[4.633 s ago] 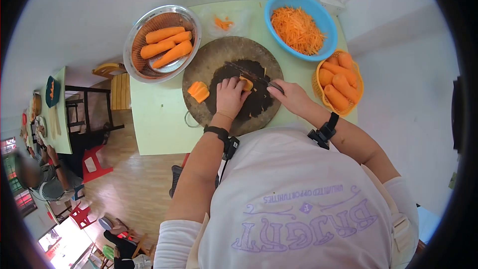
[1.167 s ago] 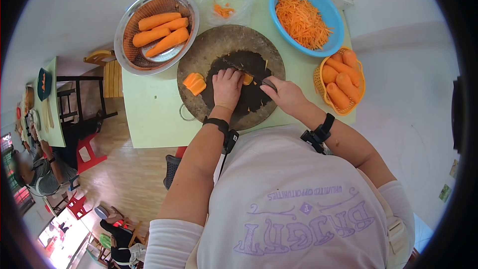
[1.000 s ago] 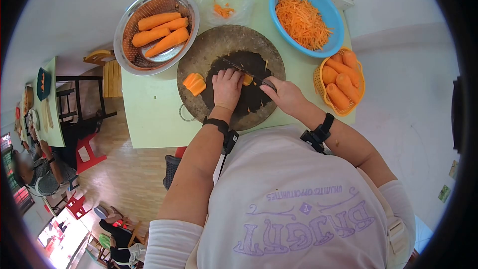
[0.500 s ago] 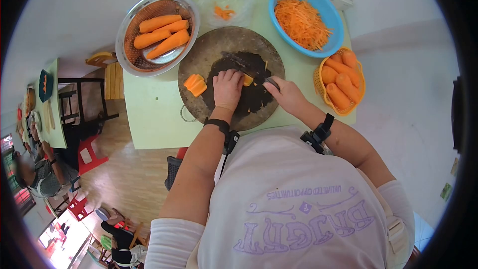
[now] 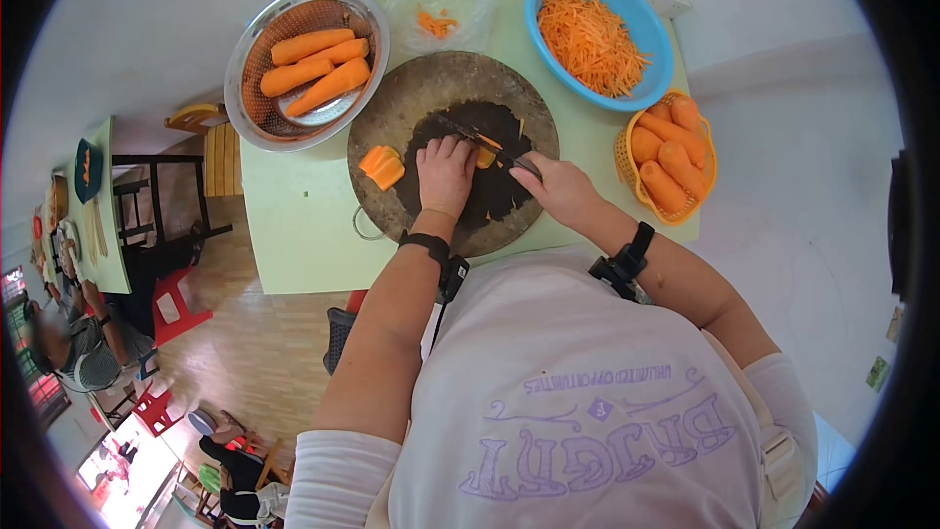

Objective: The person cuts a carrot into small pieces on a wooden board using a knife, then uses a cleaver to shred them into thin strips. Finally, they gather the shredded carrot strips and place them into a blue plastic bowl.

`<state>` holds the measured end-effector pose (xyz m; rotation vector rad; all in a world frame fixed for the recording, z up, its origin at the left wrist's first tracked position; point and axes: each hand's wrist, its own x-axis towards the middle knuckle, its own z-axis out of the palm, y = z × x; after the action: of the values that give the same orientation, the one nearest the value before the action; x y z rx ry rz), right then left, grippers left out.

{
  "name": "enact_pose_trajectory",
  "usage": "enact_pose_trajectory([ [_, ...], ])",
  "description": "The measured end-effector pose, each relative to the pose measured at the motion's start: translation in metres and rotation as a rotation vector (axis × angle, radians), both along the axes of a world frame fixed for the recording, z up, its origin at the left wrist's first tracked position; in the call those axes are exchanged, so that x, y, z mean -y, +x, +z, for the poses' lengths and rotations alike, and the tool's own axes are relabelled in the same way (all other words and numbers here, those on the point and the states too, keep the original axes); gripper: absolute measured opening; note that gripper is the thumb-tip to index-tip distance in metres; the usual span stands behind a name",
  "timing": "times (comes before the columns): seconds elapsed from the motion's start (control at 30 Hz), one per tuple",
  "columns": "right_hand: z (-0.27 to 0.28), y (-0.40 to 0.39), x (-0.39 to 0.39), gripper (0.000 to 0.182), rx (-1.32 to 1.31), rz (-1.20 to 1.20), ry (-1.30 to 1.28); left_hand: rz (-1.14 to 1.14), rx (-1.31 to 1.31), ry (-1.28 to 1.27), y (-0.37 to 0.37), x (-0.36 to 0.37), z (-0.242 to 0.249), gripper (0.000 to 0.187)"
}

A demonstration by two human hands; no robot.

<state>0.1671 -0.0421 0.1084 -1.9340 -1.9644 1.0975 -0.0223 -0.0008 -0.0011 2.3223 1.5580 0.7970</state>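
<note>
My right hand point(image 5: 565, 192) is closed around the handle of a knife point(image 5: 504, 154), whose dark blade points away to the upper left. The blade crosses a short carrot piece point(image 5: 486, 158) on the round chopping board point(image 5: 392, 118). My left hand point(image 5: 446, 176) presses down beside the blade, its bent fingers together against the carrot piece; what lies under the fingers is hidden. To the left of that hand, cut carrot chunks point(image 5: 382, 168) rest on the board. The board's middle is dark and wet-looking.
A metal colander bowl point(image 5: 235, 88) with several peeled carrots stands at the upper left. A blue basin point(image 5: 654, 88) of carrot shreds and a yellow basket point(image 5: 624, 159) of carrots stand at the right. Scraps lie on a plastic bag point(image 5: 477, 22). Another person point(image 5: 93, 343) sits far left.
The knife has shifted slightly, its blade now lying over the carrot piece with a strip of carrot against it. My right hand has moved a little left; my left hand stays about in place.
</note>
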Motion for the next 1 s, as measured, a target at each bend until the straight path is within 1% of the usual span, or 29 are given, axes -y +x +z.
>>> enact_pose_trajectory([
  [0.27, -0.023, 0.005, 0.003, 0.04, -0.067, -0.06, 0.057, -0.005, 0.024, 0.009, 0.0, 0.0, 0.002, 0.011],
  [0.33, -0.025, 0.009, 0.0, 0.041, -0.226, -0.24, -0.124, -0.009, 0.032, 0.014, 0.0, 0.0, 0.001, 0.011],
  [0.37, -0.022, 0.009, 0.0, 0.041, -0.228, -0.243, -0.121, -0.009, 0.041, 0.017, 0.0, 0.0, 0.002, 0.011],
  [0.47, -0.013, 0.009, 0.001, 0.04, -0.179, -0.216, -0.116, 0.0, 0.062, 0.004, 0.0, 0.0, 0.003, 0.011],
  [0.53, -0.009, 0.007, 0.006, 0.037, -0.155, -0.089, 0.048, 0.0, 0.039, -0.002, 0.001, 0.001, 0.001, 0.011],
  [0.63, -0.001, 0.006, 0.006, 0.036, -0.094, -0.056, 0.001, 0.007, 0.008, -0.009, 0.001, 0.001, 0.0, 0.011],
  [0.7, -0.004, 0.006, 0.006, 0.036, -0.094, -0.053, 0.023, 0.011, 0.003, -0.012, 0.001, 0.0, 0.001, 0.011],
  [0.77, -0.004, 0.005, 0.006, 0.037, -0.093, -0.05, 0.041, 0.004, 0.013, 0.045, 0.001, -0.001, 0.001, 0.011],
  [0.83, -0.001, 0.004, 0.005, 0.036, -0.064, -0.036, 0.002, 0.005, 0.008, 0.044, 0.001, 0.0, 0.0, 0.011],
  [1.0, -0.01, 0.002, 0.003, 0.039, -0.066, -0.023, 0.02, 0.009, 0.035, 0.055, 0.0, 0.0, 0.001, 0.01],
])
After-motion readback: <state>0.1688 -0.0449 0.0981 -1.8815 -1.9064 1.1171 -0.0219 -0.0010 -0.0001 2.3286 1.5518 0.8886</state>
